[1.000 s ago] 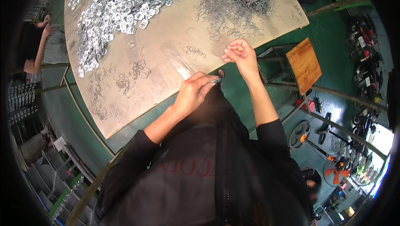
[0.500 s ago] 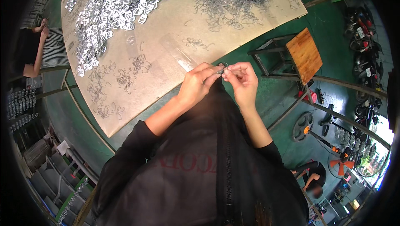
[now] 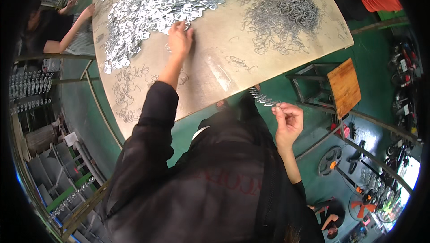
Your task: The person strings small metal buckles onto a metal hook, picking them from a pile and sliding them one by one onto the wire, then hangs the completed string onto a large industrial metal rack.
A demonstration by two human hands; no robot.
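Left hand (image 3: 180, 41) at metal buckles (image 3: 163, 8), right hand (image 3: 289, 123) pinching metal strand (image 3: 263, 97)

I see the left fingers parted, tips at the pile's near edge. The right thumb and fingertips pinch one end of the strand, which trails leftward. Beyond that hand, wire hooks (image 3: 299, 12) lie heaped on the table (image 3: 208, 35); to the hand's right stands a stool (image 3: 345, 86).
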